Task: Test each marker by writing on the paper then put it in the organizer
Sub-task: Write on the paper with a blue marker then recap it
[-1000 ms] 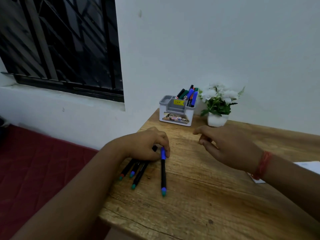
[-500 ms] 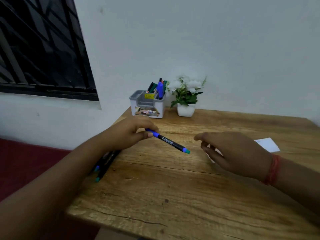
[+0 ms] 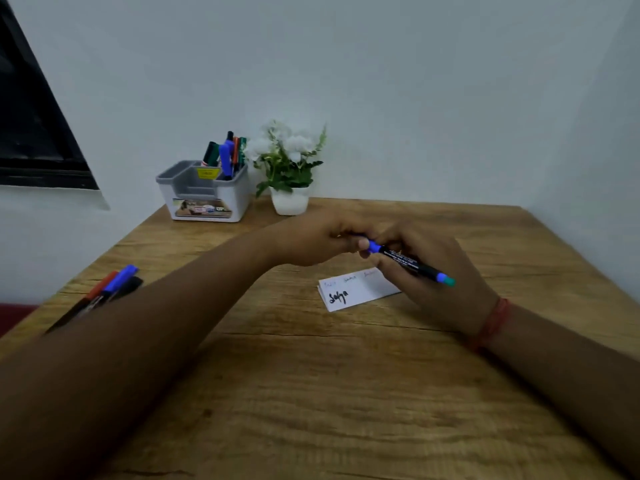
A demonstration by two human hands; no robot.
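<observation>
Both hands are gripping one blue marker (image 3: 408, 261) above one paper (image 3: 353, 292): left hand (image 3: 318, 242) pinching its cap end, right hand (image 3: 433, 271) grasping the barrel. Three markers (image 3: 110, 289) are lying near left; one organizer (image 3: 207, 192) is standing far left.

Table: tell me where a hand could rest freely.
The wooden table is bare along the near edge, in front of the paper, and at the far right corner. It is crowded by the loose markers at left and around the organizer and flower pot.

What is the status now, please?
Both hands, left and right, on the blue marker, above the paper. Cap on. Nothing in the way.
</observation>
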